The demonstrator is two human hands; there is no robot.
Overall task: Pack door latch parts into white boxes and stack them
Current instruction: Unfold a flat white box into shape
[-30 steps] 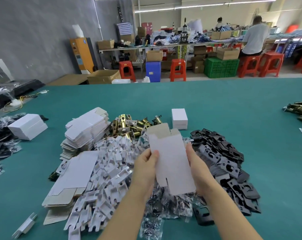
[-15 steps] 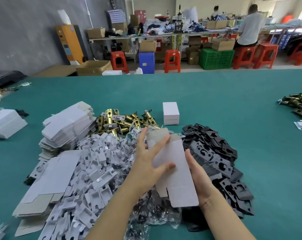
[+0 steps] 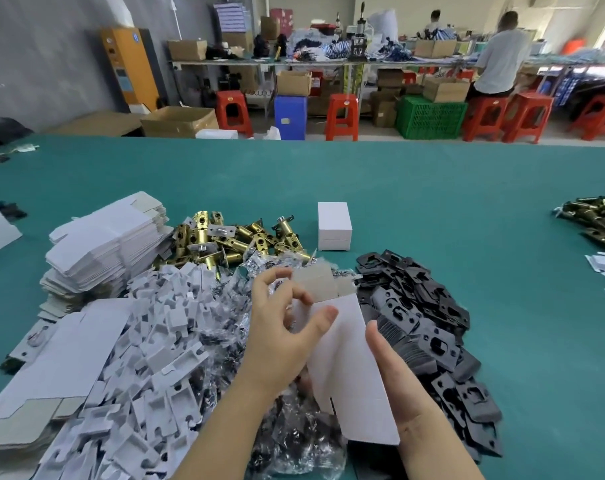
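1. The flat white cardboard box blank (image 3: 346, 368) sits at six o'clock, above the parts piles.
2. The left hand (image 3: 280, 341) has shifted onto its upper edge, fingers pinching; the right hand (image 3: 398, 386) grips its side.
3. Since a second ago, the blank is bulging open, so forming has probably begun.

The single camera on my head faces forward and down, close above my hands (image 3: 332, 355), table (image 3: 432, 216) beyond.

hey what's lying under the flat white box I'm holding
Under the flat white box, clear bags of small hardware show, with black plates beside. Whatever lies directly beneath the carton is hidden.
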